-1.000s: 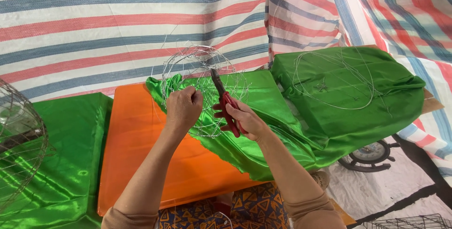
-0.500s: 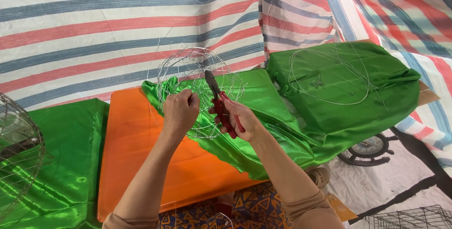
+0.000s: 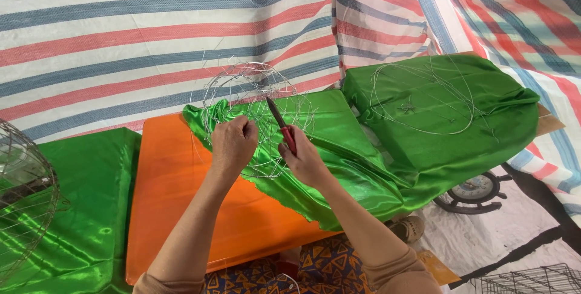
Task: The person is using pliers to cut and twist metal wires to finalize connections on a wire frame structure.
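Head view: orange table (image 3: 175, 209), green satin (image 3: 339, 149), striped tarp walls (image 3: 121, 40).

Orange table (image 3: 175, 203) under shiny green cloth (image 3: 339, 149), with a wire frame (image 3: 254, 112) on the cloth.

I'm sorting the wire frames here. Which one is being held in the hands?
The rounded wire frame over the orange board, gripped by the left hand; the right hand holds red-handled pliers. The others lie untouched.
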